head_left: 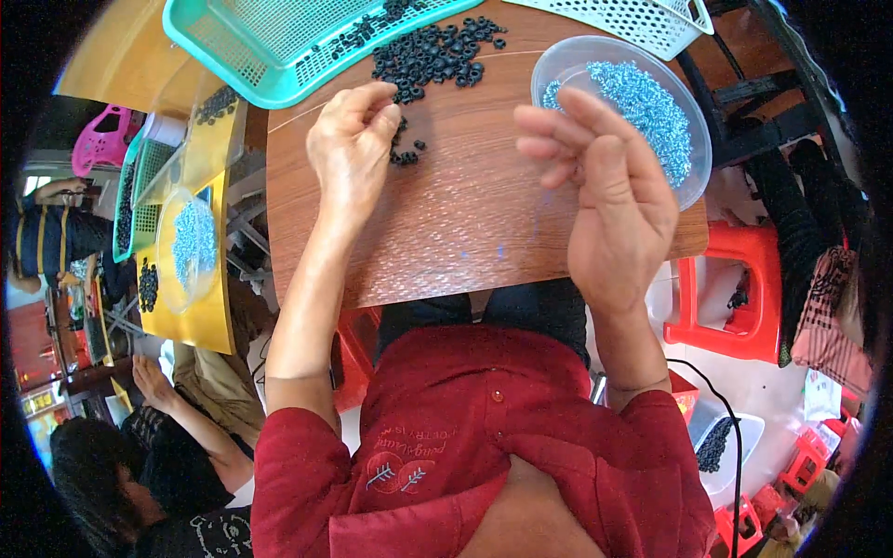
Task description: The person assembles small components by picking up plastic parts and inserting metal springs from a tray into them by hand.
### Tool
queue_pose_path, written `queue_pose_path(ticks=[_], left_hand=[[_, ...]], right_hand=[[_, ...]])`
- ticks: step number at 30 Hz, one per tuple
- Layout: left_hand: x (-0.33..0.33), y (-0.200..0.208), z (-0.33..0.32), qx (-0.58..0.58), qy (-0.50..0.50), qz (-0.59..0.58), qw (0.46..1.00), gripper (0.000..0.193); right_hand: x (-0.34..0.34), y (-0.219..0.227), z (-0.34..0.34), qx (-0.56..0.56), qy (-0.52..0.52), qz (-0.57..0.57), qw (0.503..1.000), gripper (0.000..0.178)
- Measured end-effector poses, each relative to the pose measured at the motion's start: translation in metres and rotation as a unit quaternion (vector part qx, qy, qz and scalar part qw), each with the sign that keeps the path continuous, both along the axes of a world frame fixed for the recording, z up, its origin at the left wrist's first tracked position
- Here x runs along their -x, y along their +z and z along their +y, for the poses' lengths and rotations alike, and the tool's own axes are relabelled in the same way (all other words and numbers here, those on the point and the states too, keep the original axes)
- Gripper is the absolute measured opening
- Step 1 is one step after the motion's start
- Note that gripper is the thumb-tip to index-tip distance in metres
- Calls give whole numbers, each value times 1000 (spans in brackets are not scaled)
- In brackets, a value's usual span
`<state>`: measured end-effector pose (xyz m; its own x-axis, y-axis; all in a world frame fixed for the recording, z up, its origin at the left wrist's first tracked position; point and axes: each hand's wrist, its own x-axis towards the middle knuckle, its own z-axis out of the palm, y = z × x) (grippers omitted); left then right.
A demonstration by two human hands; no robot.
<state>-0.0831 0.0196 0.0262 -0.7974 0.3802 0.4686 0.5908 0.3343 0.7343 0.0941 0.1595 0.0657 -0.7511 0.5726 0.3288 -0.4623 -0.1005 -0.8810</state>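
My left hand [353, 139] is over the wooden table, its fingers and thumb pressed together. Whatever it pinches is hidden. Small black ring-shaped parts [437, 56] lie heaped just beyond it, and several more trail beside its fingertips. My right hand [614, 191] is raised in front of a round clear bowl [699, 172], thumb up and fingers apart, with nothing plainly held. Small shiny blue pieces [651, 112] fill much of that bowl, partly covered by my fingers.
A green mesh basket [270, 88] with black parts stands at the far left of the table [446, 214], a white basket [642, 26] at the far right. Left is a yellow table [200, 325] with another blue-filled bowl. People sit at left; a red stool [772, 288] is at right.
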Motion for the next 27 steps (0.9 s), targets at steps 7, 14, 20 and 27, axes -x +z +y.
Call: queue_pose_path(ticks=[7,14,20,27], left_hand=[[30,-23,32,264,56,183,945,21],[42,-30,45,315,33,249,915,17],[46,-35,44,341,13,291,894,11],[-20,14,35,60,-100,-153,981,13]], right_hand=[[1,-21,-2,23,18,-53,998,26],[7,-31,-4,49,40,-59,996,22],[5,-36,-8,24,48,-62,997,22],[11,-45,1,22,12,-92,995,20]])
